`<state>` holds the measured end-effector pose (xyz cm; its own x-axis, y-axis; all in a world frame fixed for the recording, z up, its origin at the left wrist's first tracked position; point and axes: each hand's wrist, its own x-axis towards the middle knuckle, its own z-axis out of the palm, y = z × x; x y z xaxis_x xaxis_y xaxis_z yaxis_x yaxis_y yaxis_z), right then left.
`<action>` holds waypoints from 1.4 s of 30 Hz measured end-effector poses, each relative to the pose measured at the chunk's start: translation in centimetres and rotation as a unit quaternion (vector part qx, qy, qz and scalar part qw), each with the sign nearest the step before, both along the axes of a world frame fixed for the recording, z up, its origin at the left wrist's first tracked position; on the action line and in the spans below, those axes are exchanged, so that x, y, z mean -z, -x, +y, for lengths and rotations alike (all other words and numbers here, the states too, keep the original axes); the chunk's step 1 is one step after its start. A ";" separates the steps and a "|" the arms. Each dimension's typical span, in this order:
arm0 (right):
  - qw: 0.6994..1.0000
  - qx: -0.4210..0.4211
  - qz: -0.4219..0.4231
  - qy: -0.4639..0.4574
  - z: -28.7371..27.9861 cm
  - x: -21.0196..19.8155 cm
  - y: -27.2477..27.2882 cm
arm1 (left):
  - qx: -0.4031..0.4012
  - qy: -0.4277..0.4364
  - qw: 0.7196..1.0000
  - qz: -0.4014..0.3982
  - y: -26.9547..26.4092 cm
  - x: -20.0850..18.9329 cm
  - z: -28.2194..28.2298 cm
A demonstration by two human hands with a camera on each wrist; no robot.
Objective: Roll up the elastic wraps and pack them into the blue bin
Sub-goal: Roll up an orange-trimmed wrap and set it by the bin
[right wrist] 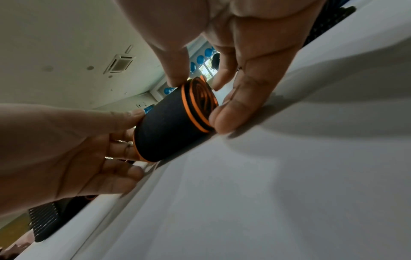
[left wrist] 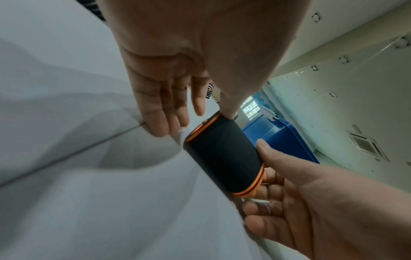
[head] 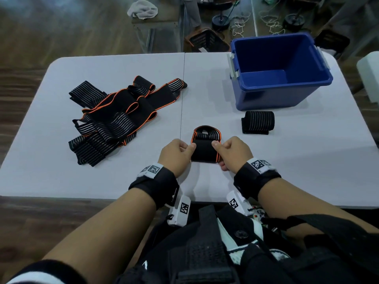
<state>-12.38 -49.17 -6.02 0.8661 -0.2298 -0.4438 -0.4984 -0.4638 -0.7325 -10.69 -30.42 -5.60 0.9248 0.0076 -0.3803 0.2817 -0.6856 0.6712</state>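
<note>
Low in the head view's centre, the left hand (head: pixel 177 155) and right hand (head: pixel 232 152) pinch opposite ends of a half-rolled black elastic wrap with orange edging (head: pixel 205 148) on the grey folding table (head: pixel 287 160). A finished black roll (head: pixel 258 122) lies right of it, the blue plastic bin (head: pixel 281 70) upper right, loose wraps (head: pixel 114 117) left.

Both forearms are bare. Each wrist carries a wide black strap (head: pixel 155 184), with a second strap (head: pixel 255 181) on the right wrist. On top of each strap sits a pale block printed with black-and-white square code markers (head: pixel 153 168), and another marker block (head: pixel 258 164) tops the right strap. Below each strap hangs a white camera housing (head: pixel 180 211) bearing one more square marker; its twin (head: pixel 235 201) hangs under the right strap. A black harness (head: pixel 205 253) with mesh panels and webbing covers the chest beneath the straps.
</note>
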 end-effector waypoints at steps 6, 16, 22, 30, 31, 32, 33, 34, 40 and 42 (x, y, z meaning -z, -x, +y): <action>0.998 -0.015 -0.066 -0.014 0.0 -0.4 0.7 | 0.154 -0.036 0.984 -0.083 0.5 -0.6 -1.6; 0.975 0.006 -0.043 -0.217 1.6 -1.3 0.9 | 0.118 0.147 0.982 0.014 1.0 -2.2 -4.0; 0.990 0.002 -0.071 -0.120 0.1 -0.6 0.3 | 0.150 0.014 0.989 -0.012 -0.6 -1.3 -3.4; 0.988 0.139 -0.021 -0.069 -2.2 -0.1 0.0 | 0.003 -0.009 0.998 -0.057 -2.9 0.0 -4.7; 0.987 0.141 -0.025 -0.067 -2.6 0.4 -0.3 | 0.007 -0.011 0.998 -0.059 -3.2 0.1 -5.1; 0.987 0.143 -0.031 -0.065 -2.9 0.2 -0.6 | 0.010 -0.010 0.998 -0.061 -3.4 0.1 -5.5; 0.986 0.146 -0.041 -0.065 -3.0 -0.6 -0.7 | 0.012 -0.004 0.998 -0.062 -3.7 0.1 -5.9; 0.986 0.145 -0.053 -0.069 -3.2 -1.1 -0.8 | 0.013 0.008 0.998 -0.062 -4.0 -0.1 -6.3; 0.984 0.095 -0.085 -0.122 -4.5 -3.0 -1.4 | 0.014 0.083 0.995 -0.053 -4.4 -0.9 -7.8; 0.988 0.094 -0.081 -0.093 -4.9 -3.5 -1.5 | 0.013 0.092 0.994 -0.049 -4.4 -1.0 -7.6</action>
<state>-10.89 -54.12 -2.57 0.8793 -0.3201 -0.3527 -0.4321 -0.2243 -0.8735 -6.29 -37.97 -4.58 0.9567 -0.0782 -0.2805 0.1918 -0.5557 0.8090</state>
